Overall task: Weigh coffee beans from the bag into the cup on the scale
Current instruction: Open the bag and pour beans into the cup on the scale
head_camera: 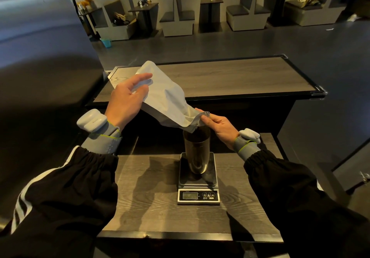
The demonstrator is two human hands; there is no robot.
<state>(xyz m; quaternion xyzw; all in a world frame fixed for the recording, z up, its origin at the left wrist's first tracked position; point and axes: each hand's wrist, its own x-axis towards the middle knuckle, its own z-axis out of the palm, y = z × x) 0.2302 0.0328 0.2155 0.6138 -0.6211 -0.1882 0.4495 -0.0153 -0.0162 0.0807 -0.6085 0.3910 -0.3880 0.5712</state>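
Bag: a crumpled silver foil pouch, held in the air and tilted down to the right, its open mouth just over the cup's rim.
Cup: a tall polished steel tumbler, upright on the platform of a flat grey digital kitchen scale, which sits on the dark wood-grain surface.
Left hand: raised at the bag's upper end, palm under it and fingers loosely spread against the foil; the grip is a light, open support and not a pinch.
Right hand: thumb and fingers pressed together on the corner of the bag's mouth, steering it over the cup.
Beans: dark contents show inside the top of the cup (whether any are falling right now is too small to tell).
Display: the scale's screen is lit, but the reading cannot be made out.
Done so far: cup placed on the scale, bag open and tipped, pouring apparently under way.
Left, as I judge it: keep trickling to the target weight, then level the bag and set it down.
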